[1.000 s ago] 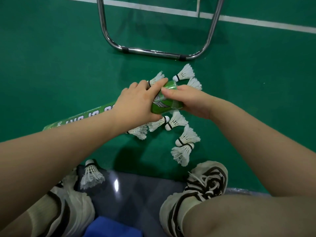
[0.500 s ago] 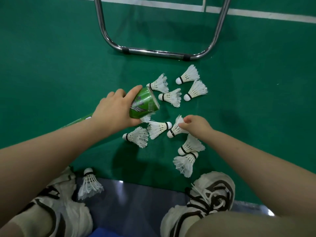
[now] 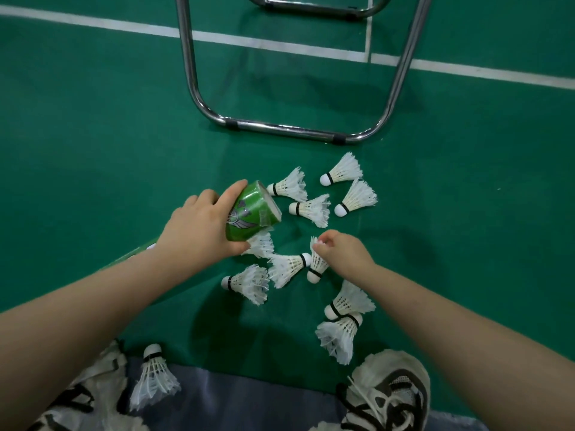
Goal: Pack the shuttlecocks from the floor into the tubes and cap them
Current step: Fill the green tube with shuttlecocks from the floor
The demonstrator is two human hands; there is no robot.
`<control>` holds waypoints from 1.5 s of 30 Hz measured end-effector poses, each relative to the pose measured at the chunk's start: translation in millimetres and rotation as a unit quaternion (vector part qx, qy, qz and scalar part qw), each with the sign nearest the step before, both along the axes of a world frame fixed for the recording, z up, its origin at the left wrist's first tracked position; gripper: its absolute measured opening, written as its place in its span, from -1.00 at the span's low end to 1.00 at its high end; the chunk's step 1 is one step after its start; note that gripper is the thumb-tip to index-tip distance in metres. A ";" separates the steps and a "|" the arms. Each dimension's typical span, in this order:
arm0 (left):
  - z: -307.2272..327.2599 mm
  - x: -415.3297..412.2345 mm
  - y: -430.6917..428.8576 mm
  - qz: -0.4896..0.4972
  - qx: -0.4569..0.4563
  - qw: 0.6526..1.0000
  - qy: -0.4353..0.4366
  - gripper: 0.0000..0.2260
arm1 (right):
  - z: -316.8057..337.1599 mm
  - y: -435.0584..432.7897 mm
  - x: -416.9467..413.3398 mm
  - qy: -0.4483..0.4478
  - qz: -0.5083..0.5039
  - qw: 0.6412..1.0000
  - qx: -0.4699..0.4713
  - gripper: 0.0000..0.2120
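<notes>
My left hand [image 3: 199, 227] grips the upper end of a green tube [image 3: 252, 214], whose open mouth points right and away from me; the tube's body runs back under my forearm. My right hand [image 3: 345, 253] pinches the feathers of one white shuttlecock [image 3: 318, 264], its cork pointing towards me. Several more shuttlecocks lie on the green floor around the hands: some beyond the tube's mouth [image 3: 311, 209], two below the tube [image 3: 249, 281], two by my right shoe [image 3: 340, 337], and one by my left shoe [image 3: 154, 377].
A chrome chair frame [image 3: 286, 130] stands on the floor just beyond the shuttlecocks. White court lines [image 3: 280, 46] run across the far floor. My two shoes, the right one [image 3: 392, 396], are at the bottom, on a grey strip [image 3: 233, 399].
My right hand left the tube's mouth, dropped to the floor and took hold of a shuttlecock's feathers. My left hand pulled the tube left and tilted it.
</notes>
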State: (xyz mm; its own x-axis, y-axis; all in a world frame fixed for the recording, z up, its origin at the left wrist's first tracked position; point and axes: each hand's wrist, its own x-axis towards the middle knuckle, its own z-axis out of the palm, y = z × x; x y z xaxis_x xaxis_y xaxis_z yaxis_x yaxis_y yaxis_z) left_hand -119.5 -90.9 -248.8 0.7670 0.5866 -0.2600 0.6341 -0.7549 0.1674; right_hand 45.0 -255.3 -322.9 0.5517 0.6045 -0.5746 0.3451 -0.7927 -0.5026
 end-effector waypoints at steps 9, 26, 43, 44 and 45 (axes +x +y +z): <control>-1.5 -6.1 11.4 0.019 0.003 1.000 -0.010 -0.11 | -3.9 6.8 8.2 0.048 -0.080 0.993 0.076 -0.73; 1.7 -19.0 27.4 0.055 -0.007 0.998 -0.034 -0.12 | -8.8 18.7 -3.4 -0.003 0.008 0.997 0.072 -0.74; 3.7 5.3 -31.6 -0.050 -0.018 0.999 -0.014 -0.13 | -10.9 -33.8 9.9 -0.083 0.080 0.992 0.044 -0.16; 4.3 7.1 -34.0 -0.053 -0.018 0.998 -0.014 -0.13 | -10.6 -37.8 10.3 -0.082 0.095 0.991 0.036 -0.11; 5.1 8.7 -36.5 -0.057 -0.016 0.998 -0.011 -0.13 | -10.1 -42.0 10.1 -0.078 0.111 0.990 0.029 -0.09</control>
